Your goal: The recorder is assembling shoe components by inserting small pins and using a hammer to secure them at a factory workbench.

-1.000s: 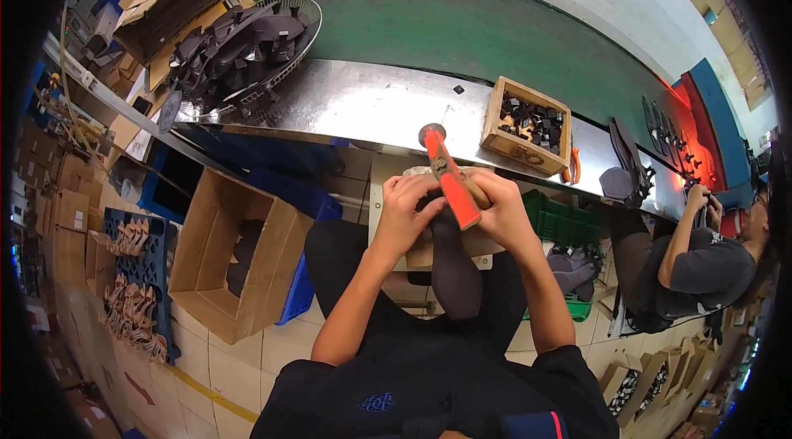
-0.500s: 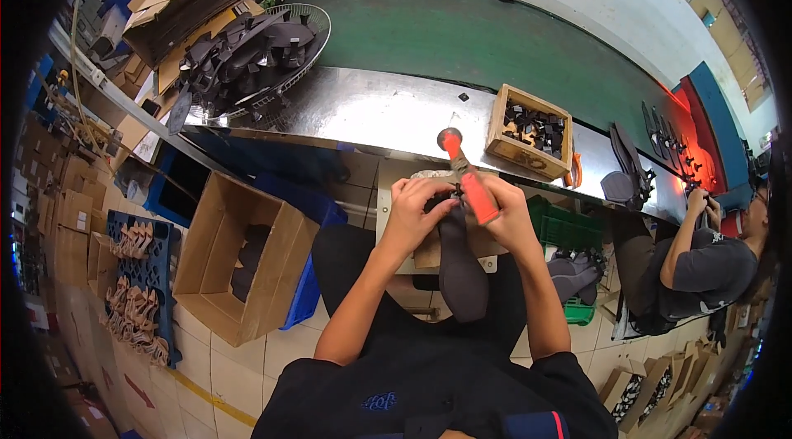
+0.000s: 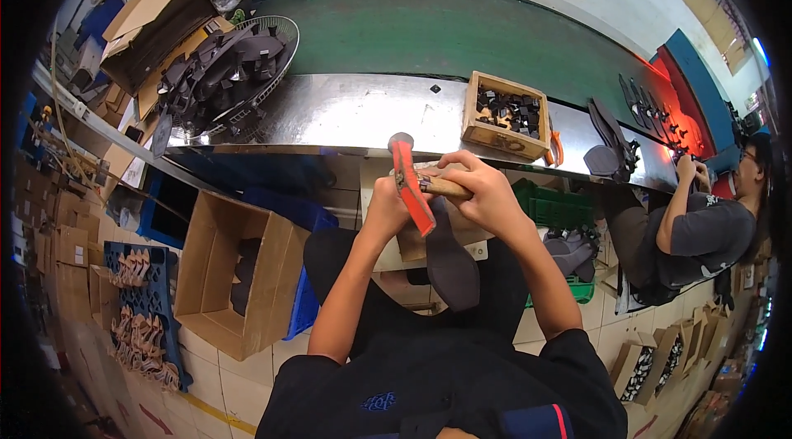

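A hammer (image 3: 445, 186) with a wooden handle and a red-orange head is in my right hand (image 3: 488, 198), fingers wrapped round the handle. Its head crosses in front of my left hand (image 3: 383, 210), which is curled at the upper end of a dark shoe sole (image 3: 452, 267). The hammer hides the left fingertips and that end of the sole. The sole's broad toe end points toward my body. Beneath it, a brownish block (image 3: 412, 247) on a pale stand (image 3: 370, 183) shows between my knees.
A wooden box (image 3: 505, 142) of small black heel pieces stands on the metal bench edge (image 3: 346, 109), beside orange-handled pliers (image 3: 558, 148). A wire basket (image 3: 285, 68) of dark soles is at left. A cardboard box (image 3: 198, 274) stands below. At right, a co-worker (image 3: 701, 233) sits near a red-lit machine (image 3: 685, 101).
My right hand has shifted its grip on the hammer, whose wooden handle now shows. The hammer head has swung left, over my left hand. The whole view has shifted slightly.
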